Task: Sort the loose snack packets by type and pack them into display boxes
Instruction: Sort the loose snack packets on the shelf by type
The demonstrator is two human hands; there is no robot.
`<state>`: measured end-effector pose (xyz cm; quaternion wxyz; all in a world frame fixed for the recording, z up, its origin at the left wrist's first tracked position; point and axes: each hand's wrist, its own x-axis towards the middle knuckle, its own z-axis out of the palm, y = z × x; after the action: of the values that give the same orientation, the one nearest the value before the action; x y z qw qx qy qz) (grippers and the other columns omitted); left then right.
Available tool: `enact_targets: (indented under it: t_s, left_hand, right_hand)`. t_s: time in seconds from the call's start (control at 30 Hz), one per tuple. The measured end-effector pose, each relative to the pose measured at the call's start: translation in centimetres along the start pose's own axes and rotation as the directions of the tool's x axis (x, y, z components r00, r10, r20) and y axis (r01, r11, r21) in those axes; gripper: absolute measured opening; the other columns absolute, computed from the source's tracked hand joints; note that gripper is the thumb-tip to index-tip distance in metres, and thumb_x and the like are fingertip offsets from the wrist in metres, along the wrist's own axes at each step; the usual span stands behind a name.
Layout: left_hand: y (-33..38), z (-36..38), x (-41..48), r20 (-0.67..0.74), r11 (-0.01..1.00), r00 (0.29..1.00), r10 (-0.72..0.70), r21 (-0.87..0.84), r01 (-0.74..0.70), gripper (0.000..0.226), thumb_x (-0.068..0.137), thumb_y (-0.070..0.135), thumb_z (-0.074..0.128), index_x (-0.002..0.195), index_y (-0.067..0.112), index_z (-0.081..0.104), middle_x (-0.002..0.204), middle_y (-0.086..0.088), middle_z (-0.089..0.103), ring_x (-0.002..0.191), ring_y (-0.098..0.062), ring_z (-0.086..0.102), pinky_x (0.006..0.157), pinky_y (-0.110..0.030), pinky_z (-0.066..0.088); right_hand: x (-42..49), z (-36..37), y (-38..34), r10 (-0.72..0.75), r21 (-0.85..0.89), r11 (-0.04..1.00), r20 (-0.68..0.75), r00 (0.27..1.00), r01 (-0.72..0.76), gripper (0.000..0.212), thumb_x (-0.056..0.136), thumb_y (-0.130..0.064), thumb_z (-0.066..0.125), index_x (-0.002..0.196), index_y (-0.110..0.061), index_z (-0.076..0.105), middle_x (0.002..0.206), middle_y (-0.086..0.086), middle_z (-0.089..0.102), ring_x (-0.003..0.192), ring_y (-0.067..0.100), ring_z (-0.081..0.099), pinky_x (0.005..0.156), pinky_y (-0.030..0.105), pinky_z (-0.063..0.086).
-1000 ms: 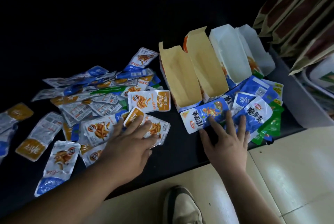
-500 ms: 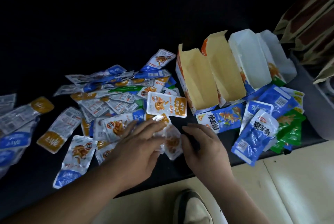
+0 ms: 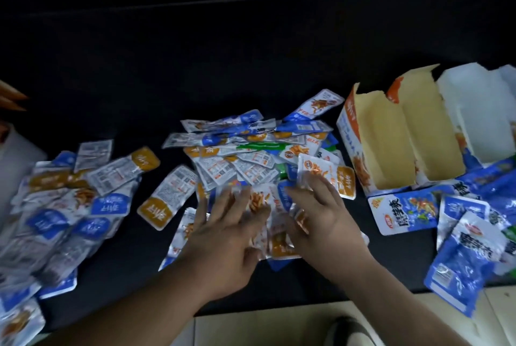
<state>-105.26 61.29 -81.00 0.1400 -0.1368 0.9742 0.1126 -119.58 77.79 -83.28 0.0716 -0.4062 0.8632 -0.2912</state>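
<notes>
Your L hand (image 3: pixel 226 236) & R hand (image 3: pixel 321 220) both spread flat on pkts (image 3: pixel 251 167); boxes (image 3: pixel 391 144) at 2 o'clock.

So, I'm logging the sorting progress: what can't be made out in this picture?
Head view only.
1. The packets beneath the left hand and right hand: mostly covered by them.
2. The white display box: cut off by the right edge.
3. The left packet pile: blurred, print unreadable.
</notes>
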Motion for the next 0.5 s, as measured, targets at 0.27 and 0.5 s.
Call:
enact_targets:
  t_s: [0.27,0.5]
  left_hand:
    - [-2.6,0.1,0.3,-0.238,0.995,0.971,0.038,-0.08,-0.059,0.054,0.087,0.046,0.061,0.139,0.03,0.059,0.144,0.0,0.057,0.132,-0.025,0.054,0.108,-0.055,0.047]
    - [-3.6,-0.5,2.1,-0.254,0.904,0.922,-0.293,-0.388,0.181,0.068,0.086,0.061,0.066,0.142,0.024,0.059,0.139,0.005,0.057,0.126,-0.022,0.051,0.098,-0.039,0.05]
  right_hand:
    - [4.7,0.8,-1.0,0.085,-0.246,0.969,0.321,0.943,-0.004,0.078,0.093,-0.065,0.056,0.16,-0.044,0.021,0.171,0.0,0.008,0.159,0.026,-0.003,0.128,0.054,0.011]
    - [4.5,0.0,1.6,0.017,-0.173,0.985,0.187,0.982,0.016,0.067,0.082,-0.067,0.069,0.139,-0.031,0.062,0.152,-0.017,0.048,0.145,0.012,0.037,0.109,0.036,0.047]
